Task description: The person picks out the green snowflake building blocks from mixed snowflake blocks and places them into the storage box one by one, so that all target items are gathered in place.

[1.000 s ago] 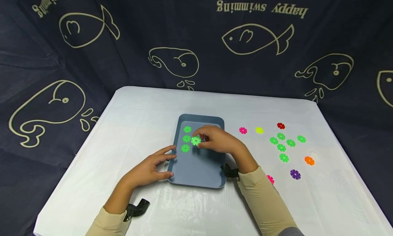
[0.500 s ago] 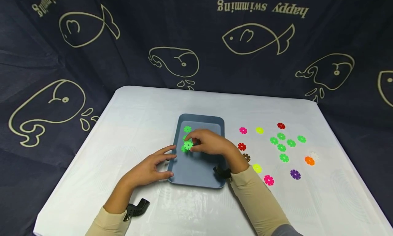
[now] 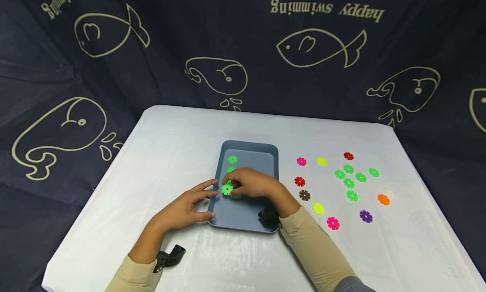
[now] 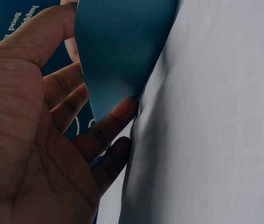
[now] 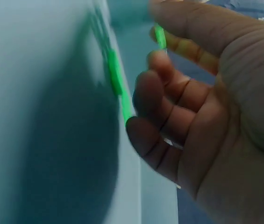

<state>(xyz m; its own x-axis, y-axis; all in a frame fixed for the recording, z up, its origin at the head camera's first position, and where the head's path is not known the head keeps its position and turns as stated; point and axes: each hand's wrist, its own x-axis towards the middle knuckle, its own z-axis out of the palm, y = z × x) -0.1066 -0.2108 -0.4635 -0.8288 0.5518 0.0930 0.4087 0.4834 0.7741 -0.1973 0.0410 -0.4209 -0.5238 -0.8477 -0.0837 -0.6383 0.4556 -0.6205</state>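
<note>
My right hand (image 3: 252, 183) pinches a bright green snowflake-shaped plastic disc (image 3: 227, 189) between thumb and forefinger, low over the left part of a grey-blue tray (image 3: 243, 214). In the right wrist view this pinched disc (image 5: 160, 36) is seen edge-on. Other green discs (image 3: 233, 159) lie in a column along the tray's left side, the lower ones partly covered by the right hand and the held disc. My left hand (image 3: 182, 209) rests with spread fingers against the tray's left side. In the left wrist view its fingertips are at the tray wall (image 4: 122, 51).
Right of the tray, several green discs (image 3: 349, 183) lie on the white table among pink (image 3: 333, 223), red (image 3: 300, 181), brown (image 3: 304, 195), yellow (image 3: 318, 208), purple (image 3: 366, 216), orange (image 3: 383, 199) and white (image 3: 389, 193) ones. Behind hangs a dark fish-print cloth (image 3: 258, 89).
My right hand has moved left and toward the near side inside the tray, carrying the green disc to the lower end of the column. The left hand has stayed at the tray's side.
</note>
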